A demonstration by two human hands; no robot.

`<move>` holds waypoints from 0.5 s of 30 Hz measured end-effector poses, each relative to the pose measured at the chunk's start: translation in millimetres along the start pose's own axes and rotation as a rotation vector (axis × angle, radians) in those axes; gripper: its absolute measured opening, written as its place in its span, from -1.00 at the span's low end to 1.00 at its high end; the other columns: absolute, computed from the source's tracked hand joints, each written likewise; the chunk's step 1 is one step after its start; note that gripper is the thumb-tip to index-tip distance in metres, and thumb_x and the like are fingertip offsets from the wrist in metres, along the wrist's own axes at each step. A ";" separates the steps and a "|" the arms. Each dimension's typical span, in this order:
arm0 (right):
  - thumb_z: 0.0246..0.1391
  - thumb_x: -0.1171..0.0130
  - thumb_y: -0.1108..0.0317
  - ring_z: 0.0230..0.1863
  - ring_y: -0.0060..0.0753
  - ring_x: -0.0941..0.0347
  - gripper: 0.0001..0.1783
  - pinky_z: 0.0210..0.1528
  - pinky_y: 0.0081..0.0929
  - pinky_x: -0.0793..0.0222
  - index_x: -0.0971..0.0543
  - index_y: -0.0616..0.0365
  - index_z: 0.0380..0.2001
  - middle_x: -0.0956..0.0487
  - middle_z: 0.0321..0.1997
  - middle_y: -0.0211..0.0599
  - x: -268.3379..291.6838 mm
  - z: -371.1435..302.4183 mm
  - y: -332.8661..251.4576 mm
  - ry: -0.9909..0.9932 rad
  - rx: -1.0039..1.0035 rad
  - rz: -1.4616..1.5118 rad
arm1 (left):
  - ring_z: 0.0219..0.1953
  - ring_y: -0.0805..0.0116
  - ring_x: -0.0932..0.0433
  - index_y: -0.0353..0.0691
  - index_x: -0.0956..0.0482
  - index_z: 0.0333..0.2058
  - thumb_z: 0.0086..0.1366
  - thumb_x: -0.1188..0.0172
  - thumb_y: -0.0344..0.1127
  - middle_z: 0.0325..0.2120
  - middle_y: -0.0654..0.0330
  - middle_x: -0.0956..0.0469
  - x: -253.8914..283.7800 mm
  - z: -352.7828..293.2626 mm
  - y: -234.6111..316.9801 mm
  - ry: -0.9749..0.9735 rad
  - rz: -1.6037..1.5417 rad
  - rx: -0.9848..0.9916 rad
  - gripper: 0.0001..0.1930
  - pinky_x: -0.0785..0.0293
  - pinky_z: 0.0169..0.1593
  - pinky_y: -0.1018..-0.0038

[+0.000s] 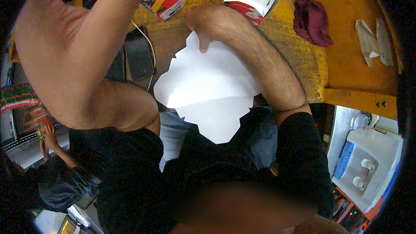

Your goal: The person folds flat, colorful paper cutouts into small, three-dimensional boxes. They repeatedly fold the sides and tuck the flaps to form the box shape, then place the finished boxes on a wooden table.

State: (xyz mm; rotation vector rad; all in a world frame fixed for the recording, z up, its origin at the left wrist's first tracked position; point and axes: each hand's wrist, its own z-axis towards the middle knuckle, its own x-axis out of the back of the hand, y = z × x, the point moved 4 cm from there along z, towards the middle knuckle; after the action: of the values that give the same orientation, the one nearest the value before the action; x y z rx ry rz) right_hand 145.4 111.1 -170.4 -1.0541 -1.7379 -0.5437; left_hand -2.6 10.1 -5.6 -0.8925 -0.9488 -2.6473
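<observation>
One white cutout [208, 78] past table edge [316, 98], right hand [200, 21] atop, cloth [313, 22] well apart

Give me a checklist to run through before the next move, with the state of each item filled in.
1. Right hand on the white card blank: ok, a digit lies over its upper end.
2. Firmness of that grip: cannot tell, much of the hand is hidden.
3. Left hand in view: not ok, the left forearm runs out past the upper edge of the picture.
4. Blank wholly over the table: not ok, its lower end shows over the lap.
5. White cable clear of the blank: cannot tell, it runs close by the left edge.
6. Maroon cloth clear of the blank: ok, well apart.
</observation>
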 end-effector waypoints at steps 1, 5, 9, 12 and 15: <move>-0.18 -0.76 0.29 0.09 0.07 -0.78 -0.43 0.08 0.04 -0.74 -0.83 0.26 -0.05 -0.82 -0.01 0.07 -2.5 0.6 -2.1 -0.013 0.040 0.023 | 0.43 0.05 -0.47 -0.18 -0.24 0.54 0.04 -0.72 -0.10 0.38 -0.09 -0.45 1.3 -0.8 0.0 0.006 0.007 0.000 0.14 -0.35 0.48 0.14; -0.19 -0.66 0.33 -0.07 0.02 -0.80 -0.53 -0.08 0.09 -0.73 -0.81 0.23 -0.13 -0.82 -0.11 0.00 -19.4 8.0 -14.6 0.119 0.070 -0.055 | 0.42 0.06 -0.48 -0.18 -0.27 0.53 0.05 -0.71 -0.11 0.37 -0.09 -0.47 3.2 -3.8 -1.8 0.009 0.019 -0.006 0.12 -0.37 0.47 0.15; -0.05 -0.54 0.33 -0.09 0.07 -0.79 -0.62 -0.10 0.07 -0.73 -0.80 0.26 -0.13 -0.80 -0.11 0.08 -33.6 10.3 -10.4 0.214 0.099 -0.008 | 0.41 0.07 -0.49 -0.18 -0.29 0.52 0.05 -0.71 -0.12 0.36 -0.09 -0.48 4.4 -5.7 -2.6 -0.004 0.035 0.006 0.10 -0.38 0.46 0.16; 0.06 -0.42 0.38 -0.10 0.10 -0.79 -0.70 -0.08 0.06 -0.73 -0.78 0.29 -0.13 -0.79 -0.10 0.15 -37.6 14.6 -5.5 0.252 0.090 -0.019 | 0.41 0.07 -0.50 -0.19 -0.31 0.51 0.05 -0.71 -0.13 0.35 -0.08 -0.50 6.0 -3.7 -3.0 -0.021 0.053 0.010 0.09 -0.39 0.46 0.16; 0.14 -0.33 0.43 -0.11 0.12 -0.79 -0.74 -0.07 0.05 -0.74 -0.77 0.31 -0.13 -0.78 -0.11 0.16 -39.4 24.1 -4.2 0.310 0.025 0.021 | 0.40 0.08 -0.51 -0.19 -0.32 0.50 0.06 -0.71 -0.13 0.34 -0.08 -0.51 7.7 -0.1 -4.1 -0.061 0.078 0.024 0.07 -0.40 0.45 0.17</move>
State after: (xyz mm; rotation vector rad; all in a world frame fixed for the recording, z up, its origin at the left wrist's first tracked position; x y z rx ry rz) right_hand 134.5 111.2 -215.5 -0.9162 -1.4557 -0.6349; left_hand -10.3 13.4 -3.1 -0.9888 -0.9373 -2.5516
